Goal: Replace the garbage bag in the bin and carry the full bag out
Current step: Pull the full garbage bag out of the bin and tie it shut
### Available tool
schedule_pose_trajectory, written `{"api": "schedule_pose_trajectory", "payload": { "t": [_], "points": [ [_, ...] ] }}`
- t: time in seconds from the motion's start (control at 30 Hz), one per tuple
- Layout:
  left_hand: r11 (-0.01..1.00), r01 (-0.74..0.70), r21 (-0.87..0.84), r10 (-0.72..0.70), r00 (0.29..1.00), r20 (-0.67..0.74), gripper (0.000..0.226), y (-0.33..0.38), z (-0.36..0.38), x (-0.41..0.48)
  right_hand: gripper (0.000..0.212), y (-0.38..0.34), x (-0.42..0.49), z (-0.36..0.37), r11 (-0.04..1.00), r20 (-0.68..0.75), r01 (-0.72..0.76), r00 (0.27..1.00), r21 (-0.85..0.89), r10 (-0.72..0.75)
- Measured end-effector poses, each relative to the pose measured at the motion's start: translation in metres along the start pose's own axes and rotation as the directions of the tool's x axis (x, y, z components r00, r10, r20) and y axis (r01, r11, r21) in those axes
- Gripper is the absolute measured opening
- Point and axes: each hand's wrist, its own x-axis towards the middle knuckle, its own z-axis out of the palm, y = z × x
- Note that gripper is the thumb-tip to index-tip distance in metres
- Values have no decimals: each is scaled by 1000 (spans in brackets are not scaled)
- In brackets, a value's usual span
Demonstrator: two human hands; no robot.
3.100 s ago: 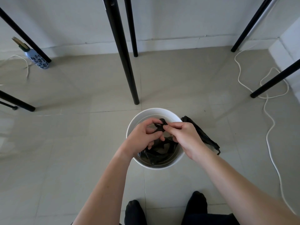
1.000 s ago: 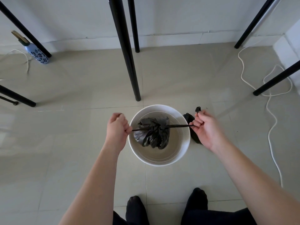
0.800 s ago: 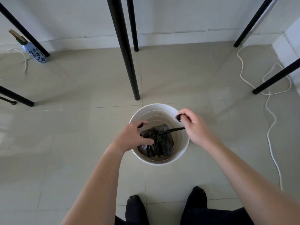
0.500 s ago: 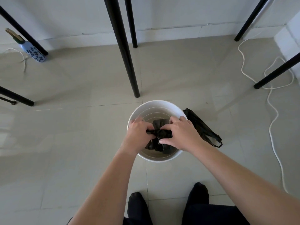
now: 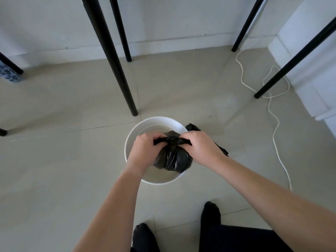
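Bag (image 5: 172, 159) has been lifted higher in the bin (image 5: 131, 142); knot ends are gripped by left hand (image 5: 145, 151) and right hand (image 5: 201, 148).

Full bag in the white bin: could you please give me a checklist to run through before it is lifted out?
1. The knot on the full bag is tied: ok; tightness cannot tell.
2. Grip: left hand and right hand each hold a tail beside the knot: ok.
3. Bag off the white bin rim: ok.
4. The spare black bag lies right of the bin: ok.
5. Walkway: white cable loose on the floor: not ok.
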Motion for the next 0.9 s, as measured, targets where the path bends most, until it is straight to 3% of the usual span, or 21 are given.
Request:
{"api": "schedule_pose_trajectory", "payload": {
  "t": [0.13, 0.27, 0.4, 0.47, 0.6, 0.67, 0.77, 0.9],
  "points": [
    [984, -54, -167, 51, 998, -23, 17, 32, -2, 0, 13, 12, -14, -28, 1000, -122, -24, 992, 20, 26],
    [966, 7, -260, -25, 998, -66, 13, 36, -8, -2, 21, 28, -29, -44, 992, -180, -52, 981, 112, 71],
    [982, 186, -15, -184, 953, -240, 35, -10, -10, -7, 21, 34, -35, -49, 990, -184, -36, 981, 135, 61],
    [943, 311, 123, -267, 922, -282, 52, -35, -9, -9, 22, 33, -32, -47, 995, -209, -22, 977, 94, 42],
    [848, 516, 122, -482, 846, -226, 70, -69, 0, -10, 19, 31, -21, -39, 996, -207, -13, 978, 92, 32],
    [804, 586, 101, -563, 805, -187, 58, -81, 7, -11, 17, 27, -17, -36, 992, -207, -12, 978, 125, 38],
    [767, 640, 41, -623, 758, -193, 21, -88, 14, -15, 14, 22, -15, -44, 987, -291, -23, 954, 161, 70],
    [774, 633, -18, -618, 748, -242, 20, -85, 21, -15, 19, 37, -17, -76, 974, -411, -97, 895, 207, 176]
  ]
}}
